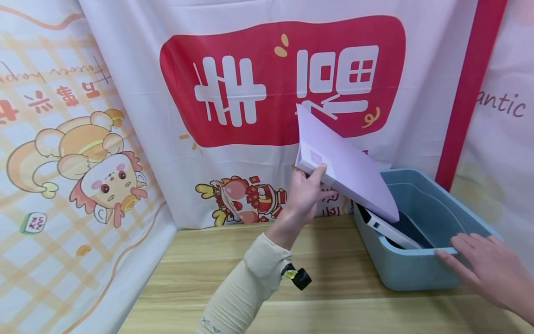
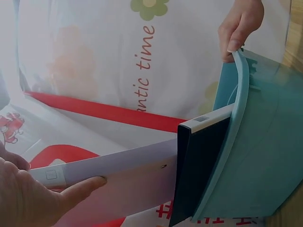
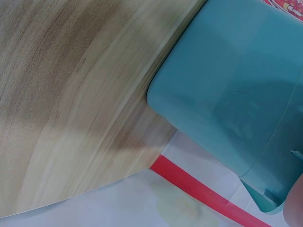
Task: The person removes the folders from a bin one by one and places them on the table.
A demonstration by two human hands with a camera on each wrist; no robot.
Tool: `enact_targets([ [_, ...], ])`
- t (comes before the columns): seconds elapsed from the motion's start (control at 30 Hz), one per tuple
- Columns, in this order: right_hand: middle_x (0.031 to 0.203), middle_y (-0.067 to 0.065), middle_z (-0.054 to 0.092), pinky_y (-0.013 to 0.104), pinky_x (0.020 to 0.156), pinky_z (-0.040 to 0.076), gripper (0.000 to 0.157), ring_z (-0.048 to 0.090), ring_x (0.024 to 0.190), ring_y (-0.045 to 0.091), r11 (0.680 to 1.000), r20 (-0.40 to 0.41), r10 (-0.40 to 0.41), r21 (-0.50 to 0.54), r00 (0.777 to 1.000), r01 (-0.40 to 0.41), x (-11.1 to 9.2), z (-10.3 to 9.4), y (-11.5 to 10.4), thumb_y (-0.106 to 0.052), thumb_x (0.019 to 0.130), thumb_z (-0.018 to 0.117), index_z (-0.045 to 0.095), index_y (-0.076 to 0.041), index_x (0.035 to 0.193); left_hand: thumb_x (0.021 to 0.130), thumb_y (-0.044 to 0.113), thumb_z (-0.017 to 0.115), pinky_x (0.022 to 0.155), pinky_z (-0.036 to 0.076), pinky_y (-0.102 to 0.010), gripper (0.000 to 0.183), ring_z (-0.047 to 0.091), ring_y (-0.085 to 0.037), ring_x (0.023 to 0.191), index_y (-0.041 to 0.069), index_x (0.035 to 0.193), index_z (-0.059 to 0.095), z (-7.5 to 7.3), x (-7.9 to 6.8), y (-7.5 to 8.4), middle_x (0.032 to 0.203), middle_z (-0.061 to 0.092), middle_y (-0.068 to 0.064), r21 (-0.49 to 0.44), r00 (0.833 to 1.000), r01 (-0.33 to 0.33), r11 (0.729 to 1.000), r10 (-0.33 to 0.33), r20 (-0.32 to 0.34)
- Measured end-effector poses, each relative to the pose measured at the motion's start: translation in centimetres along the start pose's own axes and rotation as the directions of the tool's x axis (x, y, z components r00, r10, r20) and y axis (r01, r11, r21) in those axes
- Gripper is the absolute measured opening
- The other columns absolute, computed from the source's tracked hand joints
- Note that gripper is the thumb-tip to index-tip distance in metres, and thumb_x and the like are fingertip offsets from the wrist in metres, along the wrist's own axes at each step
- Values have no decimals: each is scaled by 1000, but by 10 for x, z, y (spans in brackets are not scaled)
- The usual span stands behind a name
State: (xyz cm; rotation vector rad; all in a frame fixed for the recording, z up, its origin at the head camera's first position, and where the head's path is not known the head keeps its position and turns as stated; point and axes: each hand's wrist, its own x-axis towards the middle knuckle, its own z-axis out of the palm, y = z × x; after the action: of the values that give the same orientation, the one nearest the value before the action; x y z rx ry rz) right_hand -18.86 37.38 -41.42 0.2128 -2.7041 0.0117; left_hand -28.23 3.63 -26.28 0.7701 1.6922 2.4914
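A light purple ring binder (image 1: 342, 157) with a pale label on its spine is gripped by my left hand (image 1: 303, 192), thumb on one side. It slants down to the right, its far end over the near left corner of a blue-green plastic bin (image 1: 417, 269). Inside the bin leans a dark binder with a white spine (image 1: 394, 234), its top sticking out past the rim, as the left wrist view also shows. My right hand (image 1: 492, 266) grips the bin's near right rim. In the right wrist view only a sliver of that hand (image 3: 294, 205) shows at the edge.
The bin stands on a wood-grain table (image 1: 250, 278) at the right. Behind it hangs a white cloth (image 1: 133, 55) with a red printed patch. Another printed cloth (image 1: 54, 260) hangs at the left, and a red strip (image 1: 471, 93) runs down the back right.
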Motion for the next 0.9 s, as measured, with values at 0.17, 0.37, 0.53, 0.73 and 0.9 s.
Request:
enact_targets([
  [0.17,68,-5,44,32,56,39,35,42,64,14,1000,-18,-4,2,1000,4,0,1,-1,-54,87,55,50,-21,76,98,15,48,82,50,-55,42,49,-36,120,12,137,35,-8,2,3,135,44,-18,-41,1000,13,999,-13,-8],
  [0.37,67,-5,43,32,56,38,34,42,64,14,1000,-47,-4,7,999,4,0,2,-1,-53,86,57,50,-22,75,98,17,49,83,49,-57,45,46,-34,123,20,140,32,-19,4,8,138,41,-13,-53,1000,24,998,-23,12],
  [0.53,67,-5,42,31,55,38,34,41,63,14,1000,-45,-4,2,999,4,-1,3,0,-53,87,56,49,-22,74,98,18,50,85,45,-61,47,45,-35,125,21,141,30,-29,3,14,138,40,-13,-70,999,31,997,-31,12],
  [0.73,67,-5,43,32,56,39,35,42,63,14,1000,-45,1,5,999,-1,-1,2,0,-53,86,57,50,-21,75,97,19,51,87,41,-65,52,40,-35,128,22,143,27,-39,3,19,140,38,-11,-72,1000,20,997,-18,21],
  [0.9,68,-5,44,33,57,39,35,42,64,14,1000,-31,2,-1,1000,-2,0,1,-1,-54,86,56,51,-21,75,96,19,53,86,43,-63,52,43,-34,126,21,142,29,-46,3,23,137,40,-10,-65,1000,12,998,-12,3],
])
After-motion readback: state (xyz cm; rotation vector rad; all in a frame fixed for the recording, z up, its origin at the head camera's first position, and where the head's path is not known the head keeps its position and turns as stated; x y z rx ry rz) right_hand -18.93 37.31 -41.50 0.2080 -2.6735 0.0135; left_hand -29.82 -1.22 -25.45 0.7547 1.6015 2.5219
